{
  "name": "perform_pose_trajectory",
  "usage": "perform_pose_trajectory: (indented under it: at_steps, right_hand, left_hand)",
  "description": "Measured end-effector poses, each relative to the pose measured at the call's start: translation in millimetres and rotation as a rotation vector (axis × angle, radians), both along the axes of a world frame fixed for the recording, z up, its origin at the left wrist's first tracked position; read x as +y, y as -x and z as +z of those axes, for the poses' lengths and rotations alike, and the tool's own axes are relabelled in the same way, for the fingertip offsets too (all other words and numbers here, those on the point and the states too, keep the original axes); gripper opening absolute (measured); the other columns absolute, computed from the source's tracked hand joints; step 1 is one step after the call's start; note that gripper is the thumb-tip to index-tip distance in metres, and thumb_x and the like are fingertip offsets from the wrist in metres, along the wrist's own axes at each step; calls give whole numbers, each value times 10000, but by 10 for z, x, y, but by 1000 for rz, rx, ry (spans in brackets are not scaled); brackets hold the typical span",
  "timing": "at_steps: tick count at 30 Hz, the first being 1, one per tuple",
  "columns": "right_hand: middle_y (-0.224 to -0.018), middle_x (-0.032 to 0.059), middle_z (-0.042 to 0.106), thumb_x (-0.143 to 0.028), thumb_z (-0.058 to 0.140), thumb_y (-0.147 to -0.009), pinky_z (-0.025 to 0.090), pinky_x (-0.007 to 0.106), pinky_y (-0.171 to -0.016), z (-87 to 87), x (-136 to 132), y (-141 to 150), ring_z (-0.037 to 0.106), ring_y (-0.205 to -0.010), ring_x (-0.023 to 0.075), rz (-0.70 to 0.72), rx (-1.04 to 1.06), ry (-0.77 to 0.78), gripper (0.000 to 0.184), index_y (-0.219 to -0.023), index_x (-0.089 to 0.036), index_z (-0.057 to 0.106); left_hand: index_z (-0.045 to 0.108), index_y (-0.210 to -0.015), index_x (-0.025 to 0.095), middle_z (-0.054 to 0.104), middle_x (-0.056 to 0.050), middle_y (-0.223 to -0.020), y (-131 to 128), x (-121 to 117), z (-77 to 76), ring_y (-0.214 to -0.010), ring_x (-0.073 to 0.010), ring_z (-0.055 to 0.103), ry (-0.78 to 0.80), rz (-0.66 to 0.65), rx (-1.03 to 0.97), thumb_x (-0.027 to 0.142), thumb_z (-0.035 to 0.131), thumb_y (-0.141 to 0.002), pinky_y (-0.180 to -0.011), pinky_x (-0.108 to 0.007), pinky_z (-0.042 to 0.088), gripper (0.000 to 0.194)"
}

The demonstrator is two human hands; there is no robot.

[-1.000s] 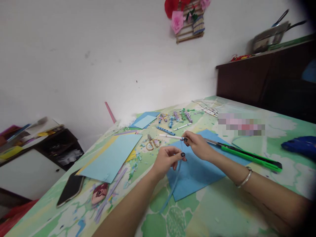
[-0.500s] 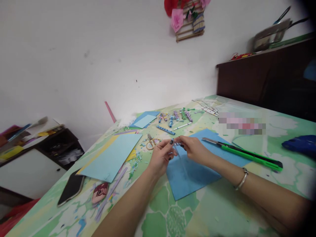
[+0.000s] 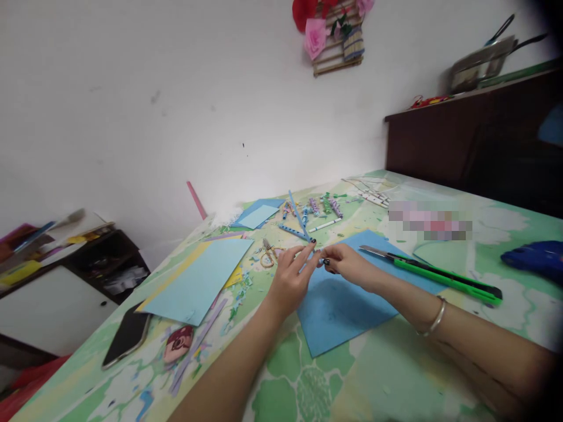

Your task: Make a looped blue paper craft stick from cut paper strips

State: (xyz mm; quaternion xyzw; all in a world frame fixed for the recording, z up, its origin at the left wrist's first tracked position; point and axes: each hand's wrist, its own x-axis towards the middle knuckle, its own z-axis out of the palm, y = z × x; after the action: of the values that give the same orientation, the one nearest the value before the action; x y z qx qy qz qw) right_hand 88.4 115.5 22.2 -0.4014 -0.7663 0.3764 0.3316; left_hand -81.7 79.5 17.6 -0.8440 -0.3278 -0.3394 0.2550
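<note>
Two hands are coming together over the blue sheet [image 3: 347, 316] in the lower centre: our left hand [image 3: 288, 284] is spreading its fingers, while our right hand [image 3: 349, 266] is bunching its fingertips just beside them. We cannot tell what either is gripping. The blue strip [image 3: 299, 215] is now pointing from our fingertips toward the upper middle; a second ago it was hanging toward the lower edge. That suggests we are turning or winding it. The white stick that was showing then is no longer showing. At the left edge, the cabinet [image 3: 57, 305] is holding pale papers [image 3: 126, 279] on its open shelf, and yellow pieces [image 3: 83, 234] are lying on top.
</note>
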Motion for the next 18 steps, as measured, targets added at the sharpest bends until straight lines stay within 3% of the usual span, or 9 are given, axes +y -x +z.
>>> perform_pose_trajectory:
  at_steps: [4, 7, 12, 18]
  right_hand:
    - [-596, 22, 552, -123, 394, -683, 358, 215, -500, 27, -52, 23, 465, -521, 102, 52, -6, 55, 199, -719, -120, 589]
    - [-590, 27, 554, -100, 401, -682, 339, 220, -504, 60, -85, 24, 475, -533, 113, 24, -50, 9, 187, -707, -124, 585]
    - [-615, 26, 541, -11, 426, -625, 279, 242, -555, 94, -150, 17, 465, -603, 142, -48, -176, -193, 199, -701, -149, 548]
    - [-783, 63, 529, 40, 449, -545, 284, 243, -612, 69, -199, 27, 473, -748, 177, -54, -339, -422, 331, -804, -155, 516]
  left_hand:
    - [579, -1103, 212, 664, -61, -1063, 43, 37, 8, -1154, -239, 476, -37, -20, 32, 101, 482, -840, -885, -422, 325, 301]
    - [619, -1023, 223, 700, -49, -943, 41, 55, -2, -1080, -215, 539, 28, -20, -29, 106, 480, -839, -873, -410, 315, 257]
    - [667, -938, 225, 708, -53, -832, 5, 50, -18, -785, -189, 624, 354, 11, -184, 156, 538, -798, -768, -349, 389, 202]
    - [704, -814, 221, 708, -39, -784, -39, -9, 94, -728, -196, 631, 684, 0, -460, 153, 589, -726, -686, -283, 443, 160]
